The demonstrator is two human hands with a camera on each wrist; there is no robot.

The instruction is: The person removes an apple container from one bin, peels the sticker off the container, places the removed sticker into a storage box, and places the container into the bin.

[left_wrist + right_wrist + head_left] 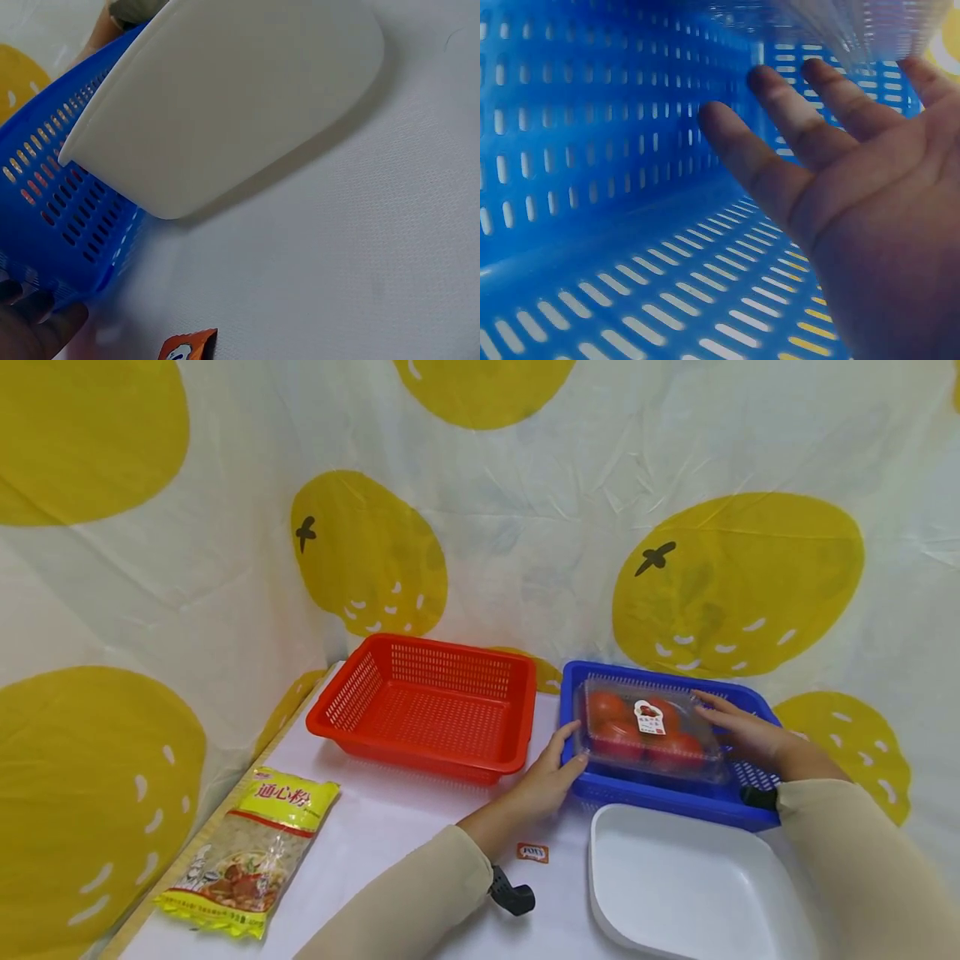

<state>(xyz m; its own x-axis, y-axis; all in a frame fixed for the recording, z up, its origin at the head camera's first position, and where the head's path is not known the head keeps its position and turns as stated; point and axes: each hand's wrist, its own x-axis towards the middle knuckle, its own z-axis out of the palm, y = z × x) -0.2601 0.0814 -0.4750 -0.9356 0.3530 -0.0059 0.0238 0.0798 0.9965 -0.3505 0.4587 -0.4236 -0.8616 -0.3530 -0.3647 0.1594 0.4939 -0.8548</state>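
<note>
A clear plastic box of red tomatoes (648,731) with a white label lies inside the blue basket (667,800), tilted slightly. My right hand (738,733) is at the box's right end, with its fingertips by the lid's edge. In the right wrist view the fingers (780,112) extend fairly straight inside the basket, below the clear plastic. Over at the basket's left end, my left hand (546,783) touches the rim with spread fingers. Part of that hand shows beside the blue corner in the left wrist view, where the box itself is hidden.
Left of the blue basket stands a red basket (442,718). A white tub (690,885) sits in front of the blue one. Nearer the left edge lies a yellow pasta bag (251,852). A small orange packet (532,852) rests below my left hand.
</note>
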